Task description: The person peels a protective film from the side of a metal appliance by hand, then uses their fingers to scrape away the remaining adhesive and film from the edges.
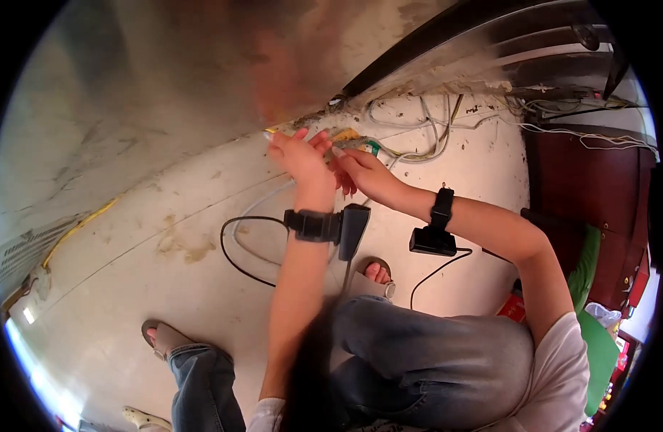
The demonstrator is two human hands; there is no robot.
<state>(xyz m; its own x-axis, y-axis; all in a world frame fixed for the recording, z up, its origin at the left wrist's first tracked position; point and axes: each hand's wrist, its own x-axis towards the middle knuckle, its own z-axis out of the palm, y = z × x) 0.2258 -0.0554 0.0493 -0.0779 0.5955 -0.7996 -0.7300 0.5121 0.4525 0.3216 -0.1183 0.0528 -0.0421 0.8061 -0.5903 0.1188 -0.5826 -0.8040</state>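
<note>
My left hand (pixel 300 156) is raised by the foot of the wall, its fingers spread and nothing seen in them. Just beside it is my right hand (pixel 371 176), with the thumb apart from loosely bent fingers. I see nothing gripped there, though the palm is partly hidden. Behind the hands lie a yellow piece (pixel 345 135) and a small green-and-white piece (pixel 375 147), both partly covered. A bundle of grey cables (pixel 421 156) runs from there along the floor. Black straps with small boxes sit on my left wrist (pixel 317 225) and right wrist (pixel 441 209).
A stained wall (pixel 151 86) rises ahead of the tiled floor (pixel 144 252). Loose pale wires (pixel 562 131) trail right towards a dark red cabinet (pixel 572 180). A black-framed object (pixel 432 47) stands at the upper right. A green chair (pixel 598 353) is at my right.
</note>
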